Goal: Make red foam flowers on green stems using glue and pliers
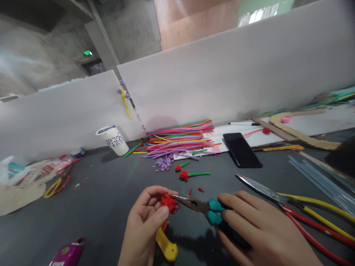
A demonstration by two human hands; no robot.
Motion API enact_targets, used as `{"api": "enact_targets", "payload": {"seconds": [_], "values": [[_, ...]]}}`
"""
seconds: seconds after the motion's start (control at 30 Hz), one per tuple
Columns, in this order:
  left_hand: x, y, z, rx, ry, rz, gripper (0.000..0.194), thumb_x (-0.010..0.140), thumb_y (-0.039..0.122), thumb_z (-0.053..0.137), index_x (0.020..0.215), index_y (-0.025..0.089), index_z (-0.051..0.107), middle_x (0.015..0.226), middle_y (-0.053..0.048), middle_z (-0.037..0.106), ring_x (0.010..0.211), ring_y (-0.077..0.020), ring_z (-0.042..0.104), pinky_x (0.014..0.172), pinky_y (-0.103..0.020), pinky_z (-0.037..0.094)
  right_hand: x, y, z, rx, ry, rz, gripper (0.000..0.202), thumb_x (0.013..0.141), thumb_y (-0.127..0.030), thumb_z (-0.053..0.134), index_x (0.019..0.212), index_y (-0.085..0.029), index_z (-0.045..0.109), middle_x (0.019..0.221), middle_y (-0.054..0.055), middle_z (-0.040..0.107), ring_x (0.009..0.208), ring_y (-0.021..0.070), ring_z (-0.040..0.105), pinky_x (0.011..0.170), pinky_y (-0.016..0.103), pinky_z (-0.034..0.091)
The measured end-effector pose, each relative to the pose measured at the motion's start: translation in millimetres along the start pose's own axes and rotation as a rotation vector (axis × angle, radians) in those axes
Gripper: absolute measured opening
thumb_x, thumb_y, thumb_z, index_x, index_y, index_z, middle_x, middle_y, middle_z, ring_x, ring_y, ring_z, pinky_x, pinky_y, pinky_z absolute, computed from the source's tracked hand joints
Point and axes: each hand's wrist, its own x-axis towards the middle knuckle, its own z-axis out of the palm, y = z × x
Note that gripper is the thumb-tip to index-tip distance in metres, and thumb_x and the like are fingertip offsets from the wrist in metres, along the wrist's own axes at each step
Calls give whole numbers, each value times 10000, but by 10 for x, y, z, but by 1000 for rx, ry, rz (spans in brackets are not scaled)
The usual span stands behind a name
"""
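My left hand [148, 218] is closed, pinching a bumpy red ball [168, 203] between thumb and fingers. My right hand [257, 221] is wrapped round the teal and black handles of long-nose pliers [194, 204]. The pliers' tips touch the red ball's upper right side. Beneath the left hand lies a yellow-handled tool [166, 246], partly hidden. Just beyond the hands are a red ball on a green stem [184, 175], a smaller one [178, 168] and small red bits [200, 189] on the grey table.
Coloured sticks [180, 138] lie by the white partition [222, 74], with purple pieces [165, 162] in front. A paper cup [113, 140] stands left of them. A phone [242, 149] and large scissors [263, 187] are at right, a purple object [68, 255] at lower left.
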Motion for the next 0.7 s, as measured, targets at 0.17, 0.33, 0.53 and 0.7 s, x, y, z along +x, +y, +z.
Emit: {"api": "enact_targets", "payload": {"seconds": [0.17, 0.33, 0.53, 0.7], "values": [[11, 16, 1, -19, -25, 6, 199, 632, 242, 823, 803, 168, 752, 835, -85, 786, 686, -178, 692, 680, -256, 530, 44, -5, -33, 10, -8, -11, 205, 871, -152, 509, 753, -218, 664, 881, 45, 733, 769, 208, 627, 646, 319, 504], [16, 15, -30, -28, -37, -16, 206, 636, 246, 823, 817, 175, 756, 852, -85, 790, 698, -173, 692, 683, -239, 523, 76, -26, -54, 43, -18, 40, 191, 862, -160, 513, 759, -225, 660, 895, 58, 731, 795, 216, 636, 665, 326, 517], [18, 13, -48, -7, -46, -39, 216, 642, 257, 819, 833, 177, 757, 844, -76, 781, 704, -166, 690, 625, -201, 505, 58, -3, -60, 32, 1, -4, 212, 876, -158, 497, 754, -222, 658, 882, 54, 736, 765, 204, 648, 668, 315, 520], [4, 14, -44, 4, -50, -23, 213, 645, 269, 812, 831, 179, 760, 838, -71, 771, 697, -167, 688, 653, -219, 511, 40, 5, -56, 28, 4, -11, 232, 886, -147, 492, 735, -225, 650, 879, 56, 736, 775, 195, 656, 664, 303, 525]]}}
